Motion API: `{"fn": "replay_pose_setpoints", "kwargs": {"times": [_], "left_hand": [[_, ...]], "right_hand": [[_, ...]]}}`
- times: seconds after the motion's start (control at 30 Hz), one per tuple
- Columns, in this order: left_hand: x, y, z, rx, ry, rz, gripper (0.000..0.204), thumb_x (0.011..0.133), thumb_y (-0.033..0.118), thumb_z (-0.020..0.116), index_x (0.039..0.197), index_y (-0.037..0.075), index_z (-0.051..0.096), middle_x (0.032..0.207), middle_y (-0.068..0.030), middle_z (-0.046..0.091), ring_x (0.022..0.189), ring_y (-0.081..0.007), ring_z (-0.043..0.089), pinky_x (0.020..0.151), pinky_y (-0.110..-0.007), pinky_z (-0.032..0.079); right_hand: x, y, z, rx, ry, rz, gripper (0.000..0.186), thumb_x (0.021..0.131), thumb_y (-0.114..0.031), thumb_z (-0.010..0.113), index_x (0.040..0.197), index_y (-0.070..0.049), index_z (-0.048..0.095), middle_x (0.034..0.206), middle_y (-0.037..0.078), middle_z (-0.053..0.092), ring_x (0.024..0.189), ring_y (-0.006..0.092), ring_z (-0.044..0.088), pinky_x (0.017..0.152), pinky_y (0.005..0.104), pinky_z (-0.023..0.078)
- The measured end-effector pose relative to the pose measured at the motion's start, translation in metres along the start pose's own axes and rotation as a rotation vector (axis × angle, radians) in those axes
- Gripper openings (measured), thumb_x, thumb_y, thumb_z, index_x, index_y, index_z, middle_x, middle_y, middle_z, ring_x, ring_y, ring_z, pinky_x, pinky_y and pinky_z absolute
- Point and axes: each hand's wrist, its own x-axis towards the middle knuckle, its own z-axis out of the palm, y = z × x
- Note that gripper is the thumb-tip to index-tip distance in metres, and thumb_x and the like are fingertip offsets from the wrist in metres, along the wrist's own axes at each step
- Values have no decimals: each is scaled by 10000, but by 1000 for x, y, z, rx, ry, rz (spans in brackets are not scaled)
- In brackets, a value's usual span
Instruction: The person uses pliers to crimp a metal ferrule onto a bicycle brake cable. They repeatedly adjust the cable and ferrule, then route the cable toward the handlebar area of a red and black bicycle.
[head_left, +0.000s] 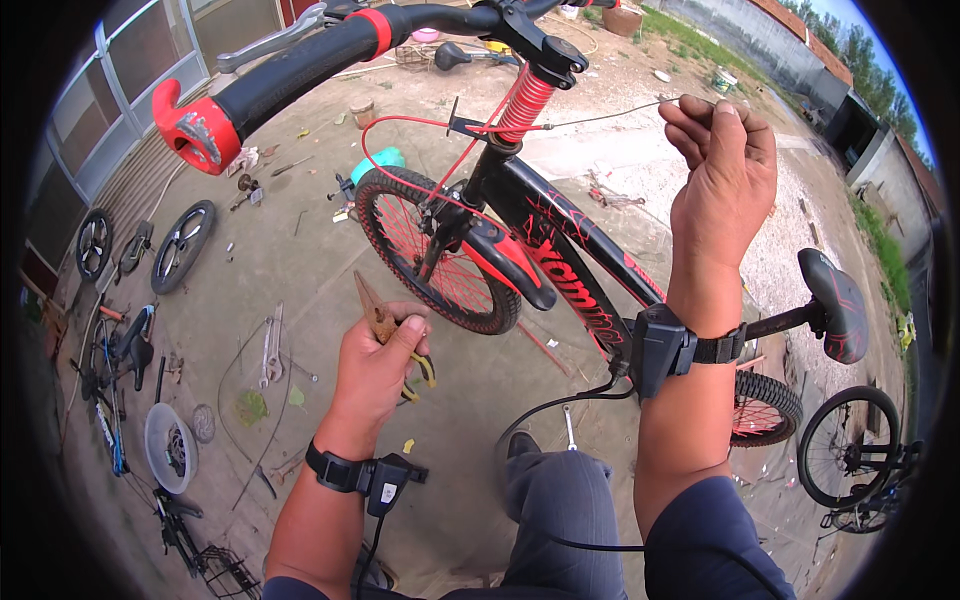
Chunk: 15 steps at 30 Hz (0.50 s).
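Note:
In front of me stands a black and red bicycle (565, 235) with its handlebar (310, 75) at the upper left. My right hand (725, 175) is raised over the frame, thumb and fingers pinched on the end of a thin brake cable (605, 117). That bare wire stretches left to the red cable housing (410, 121) by the head tube. Lower down, my left hand (372, 365) is closed around rusty long-nose pliers (368, 298) with yellow and black handles. Their jaws point up and away, apart from the bicycle, beside the front wheel (400, 225).
Wrenches (272, 345) and loose cables lie on the ground at left. Loose wheels (185, 247), a white basin (170, 447) with parts and another bicycle (118, 370) are farther left. The saddle (840, 310) juts out at right, above another wheel (848, 445).

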Motion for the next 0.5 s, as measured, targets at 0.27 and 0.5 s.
{"fn": "replay_pose_setpoints", "kwargs": {"times": [0.27,0.5], "left_hand": [[-21,0,3,21,-1,-51,223,1032,170,684,1180,4,672,938,-37,678,772,-88,621,571,-218,432],[-44,9,24,-42,-54,-38,231,1038,194,681,1173,7,664,938,-41,672,796,-101,634,572,-221,439]], "right_hand": [[0,-86,-101,-3,55,-242,173,1083,-161,585,1156,-4,601,1033,208,753,918,299,778,784,304,626],[-15,-185,-171,76,104,-296,216,1067,-192,600,1141,3,656,990,123,680,849,208,640,769,287,478]]}}
